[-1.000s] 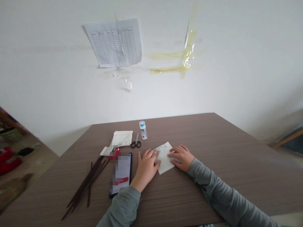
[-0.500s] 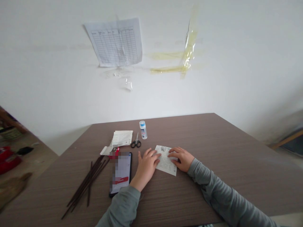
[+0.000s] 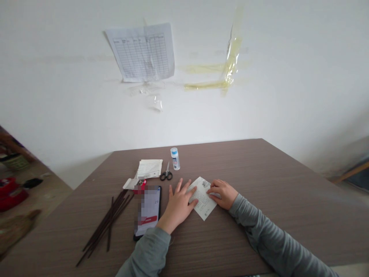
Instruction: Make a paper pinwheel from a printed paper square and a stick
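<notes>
Head view: the sheet (image 3: 202, 203) is laid cornerwise on the table (image 3: 219, 246). Its left side is touched by the left hand (image 3: 178, 205), fingers spread wide; its right side is covered by the bent fingers of the right hand (image 3: 224, 194), whether pinched cannot be told. Left of both hands are placed the phone (image 3: 150, 213) and sticks (image 3: 108, 224).

From here, the white bottle with the blue collar (image 3: 175, 159), near the tabletop's far edge, seems to read "70". Small digits on the black-framed phone's screen (image 3: 150, 209) are too blurred to be sure of. Print on the white gridded wall sheet (image 3: 141, 54), cream paper stack (image 3: 149, 168) and square printed paper (image 3: 205, 206) is illegible.
</notes>
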Action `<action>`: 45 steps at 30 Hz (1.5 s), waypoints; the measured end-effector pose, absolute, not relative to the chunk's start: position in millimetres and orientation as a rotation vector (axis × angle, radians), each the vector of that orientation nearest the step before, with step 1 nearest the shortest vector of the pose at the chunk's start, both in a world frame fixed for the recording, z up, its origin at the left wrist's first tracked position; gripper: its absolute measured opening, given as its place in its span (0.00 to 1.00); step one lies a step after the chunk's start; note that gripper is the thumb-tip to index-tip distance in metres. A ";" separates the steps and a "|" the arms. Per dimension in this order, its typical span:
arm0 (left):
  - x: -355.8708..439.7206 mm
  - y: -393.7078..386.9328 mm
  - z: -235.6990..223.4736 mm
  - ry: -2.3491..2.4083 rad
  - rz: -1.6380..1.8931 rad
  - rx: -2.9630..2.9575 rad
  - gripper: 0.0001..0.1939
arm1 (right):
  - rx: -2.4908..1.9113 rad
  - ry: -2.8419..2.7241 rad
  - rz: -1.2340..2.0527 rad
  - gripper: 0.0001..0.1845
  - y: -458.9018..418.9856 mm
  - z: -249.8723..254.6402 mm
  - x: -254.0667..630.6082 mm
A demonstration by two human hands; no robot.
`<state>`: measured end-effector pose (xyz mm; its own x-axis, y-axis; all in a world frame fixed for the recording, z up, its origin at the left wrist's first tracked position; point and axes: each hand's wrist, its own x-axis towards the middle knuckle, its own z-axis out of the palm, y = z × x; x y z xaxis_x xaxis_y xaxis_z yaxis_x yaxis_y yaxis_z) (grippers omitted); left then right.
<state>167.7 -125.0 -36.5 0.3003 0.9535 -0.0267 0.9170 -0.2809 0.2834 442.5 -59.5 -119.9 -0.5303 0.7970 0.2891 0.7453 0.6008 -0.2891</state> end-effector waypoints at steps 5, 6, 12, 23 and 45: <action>168.9 -120.8 -35.3 1.635 0.226 2.297 0.27 | -1.174 -2.443 0.339 0.15 -58.7 -108.0 447.7; 168.3 -119.9 -36.0 1.628 0.226 2.285 0.26 | -1.186 -2.446 0.357 0.15 -58.3 -107.0 448.3; 159.1 -118.5 -34.5 1.554 0.198 2.264 0.33 | -1.341 -2.442 0.301 0.21 -57.0 -116.9 445.8; 153.2 -118.5 -30.9 1.508 0.170 2.287 0.38 | -1.430 -2.454 0.316 0.44 -64.6 -107.4 447.4; 154.1 -111.3 -55.2 1.644 0.423 2.274 0.18 | -1.185 -2.314 0.332 0.08 -47.9 -116.9 460.7</action>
<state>154.1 -111.3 -55.2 0.3005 0.9519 0.0602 0.8627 -0.2981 0.4085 460.7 -47.9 -116.9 -0.4854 0.8085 0.3327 0.6825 0.5882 -0.4337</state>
